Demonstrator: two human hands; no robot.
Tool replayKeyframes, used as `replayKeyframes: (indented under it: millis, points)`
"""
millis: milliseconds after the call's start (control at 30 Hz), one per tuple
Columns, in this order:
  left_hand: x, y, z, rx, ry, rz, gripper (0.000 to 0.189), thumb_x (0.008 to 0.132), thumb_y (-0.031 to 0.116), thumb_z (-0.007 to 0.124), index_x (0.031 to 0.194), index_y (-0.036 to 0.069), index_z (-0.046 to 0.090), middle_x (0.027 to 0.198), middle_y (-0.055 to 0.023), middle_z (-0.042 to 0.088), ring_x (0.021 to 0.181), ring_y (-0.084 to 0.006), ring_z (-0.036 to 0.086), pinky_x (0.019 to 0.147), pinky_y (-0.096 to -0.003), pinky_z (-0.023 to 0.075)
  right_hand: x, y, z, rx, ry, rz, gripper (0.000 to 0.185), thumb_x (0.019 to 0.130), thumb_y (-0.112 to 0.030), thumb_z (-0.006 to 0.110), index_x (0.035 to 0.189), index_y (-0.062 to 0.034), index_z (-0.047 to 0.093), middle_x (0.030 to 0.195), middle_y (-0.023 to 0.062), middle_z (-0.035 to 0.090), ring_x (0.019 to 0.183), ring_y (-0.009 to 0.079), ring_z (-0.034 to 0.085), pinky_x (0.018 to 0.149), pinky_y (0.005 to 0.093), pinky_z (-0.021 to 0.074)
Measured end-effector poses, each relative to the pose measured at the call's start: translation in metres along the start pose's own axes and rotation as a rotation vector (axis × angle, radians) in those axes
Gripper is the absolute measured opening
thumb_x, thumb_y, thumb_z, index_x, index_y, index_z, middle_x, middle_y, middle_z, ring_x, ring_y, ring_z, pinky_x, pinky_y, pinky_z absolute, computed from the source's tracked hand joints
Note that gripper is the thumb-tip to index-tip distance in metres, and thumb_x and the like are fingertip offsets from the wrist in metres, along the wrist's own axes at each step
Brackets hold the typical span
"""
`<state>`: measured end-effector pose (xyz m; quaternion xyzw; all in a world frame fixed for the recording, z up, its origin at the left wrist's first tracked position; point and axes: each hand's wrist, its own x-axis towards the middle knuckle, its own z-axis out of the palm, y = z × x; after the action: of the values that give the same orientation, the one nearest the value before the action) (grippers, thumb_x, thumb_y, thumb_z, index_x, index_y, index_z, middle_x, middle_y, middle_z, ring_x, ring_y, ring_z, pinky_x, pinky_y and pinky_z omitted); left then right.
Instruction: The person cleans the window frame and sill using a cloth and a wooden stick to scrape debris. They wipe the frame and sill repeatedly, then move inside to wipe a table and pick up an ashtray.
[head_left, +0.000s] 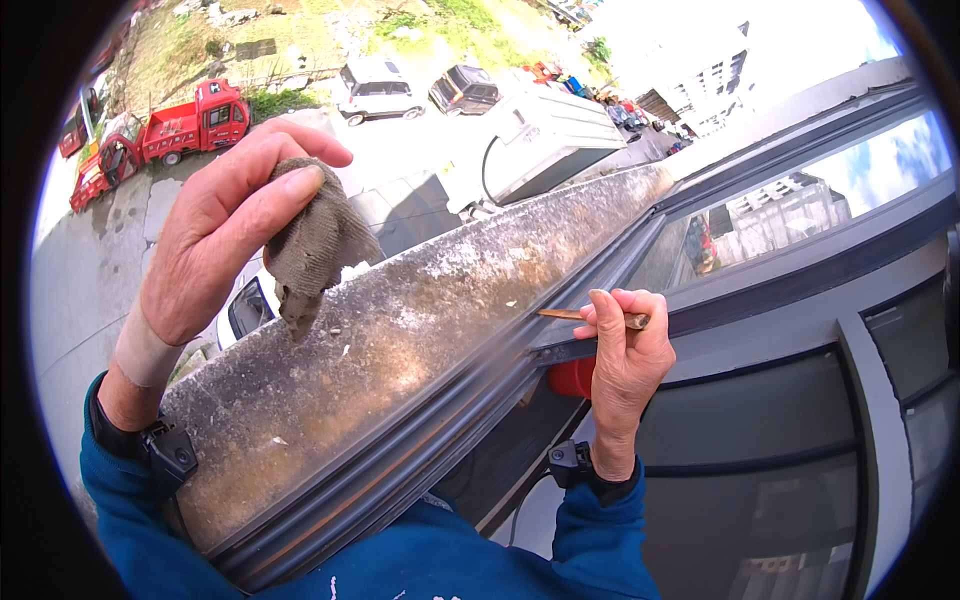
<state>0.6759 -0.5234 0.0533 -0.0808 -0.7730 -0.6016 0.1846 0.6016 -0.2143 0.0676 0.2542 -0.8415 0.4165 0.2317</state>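
A damp-looking grey-brown cloth (319, 232) hangs from my left hand (217, 217), pinched between thumb and fingers above the outer ledge. My right hand (630, 360) grips a thin wooden stick (562, 314). The stick's pointed end meets or nearly meets the dark metal track of the sliding window (420, 435), close to the corner of the sash; contact is hard to tell. Beyond the track runs a weathered concrete ledge (390, 322), stained and dotted with small pale chips. The window sash (795, 277) stands to the right, its glass reflecting buildings and sky.
The ledge's outer edge drops to a yard far below, with a red cargo tricycle (199, 120), a white van (379, 90) and a dark car (463, 90). Under the sash corner, inside, is a red object (572, 377), partly hidden. Small cameras are strapped to both wrists.
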Motion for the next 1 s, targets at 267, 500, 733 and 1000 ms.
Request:
replayKeyframes:
  millis: [267,500,733,1000]
  points:
    - [0.0,0.0,0.001,0.01,0.003,-0.006,0.025,0.094,0.022,0.042,0.081,0.003,0.051,0.115,-0.0104,0.052,0.091,-0.0095,0.049,0.082,-0.0243,0.0386,-0.001,-0.004,-0.004,0.23,0.064,0.108,0.008,0.091,-0.004,0.055,0.091,0.0002,0.049,0.076,0.0064,0.055,0.067,0.0106,0.059,0.056,0.0219,0.0545]
    - [0.0,-0.001,0.002,-0.011,-0.017,-0.036,0.025,0.093,0.022,0.042,0.081,0.002,0.053,0.115,-0.0097,0.052,0.09,-0.0095,0.049,0.081,-0.0239,0.0384,-0.007,-0.007,-0.004,0.165,0.03,0.117,0.008,0.091,-0.004,0.055,0.091,-0.0001,0.048,0.077,0.0074,0.054,0.068,0.0115,0.058,0.056,0.0223,0.0548]
    - [0.0,-0.004,0.006,-0.065,0.015,0.024,0.024,0.095,0.02,0.045,0.086,0.001,0.056,0.109,-0.0046,0.053,0.072,-0.0037,0.045,0.064,-0.0185,0.0373,-0.007,-0.012,-0.006,0.169,0.015,0.042,0.007,0.092,-0.003,0.054,0.091,-0.0002,0.047,0.075,0.0069,0.053,0.068,0.0125,0.058,0.055,0.0219,0.0537]
    - [0.0,-0.004,0.005,-0.019,-0.012,-0.024,0.025,0.093,0.021,0.042,0.082,0.001,0.054,0.115,-0.0092,0.052,0.086,-0.008,0.05,0.077,-0.0225,0.0389,-0.007,-0.003,-0.006,0.187,0.082,0.043,0.007,0.091,-0.004,0.054,0.09,-0.0003,0.048,0.075,0.0063,0.053,0.068,0.0117,0.057,0.055,0.0221,0.0538]
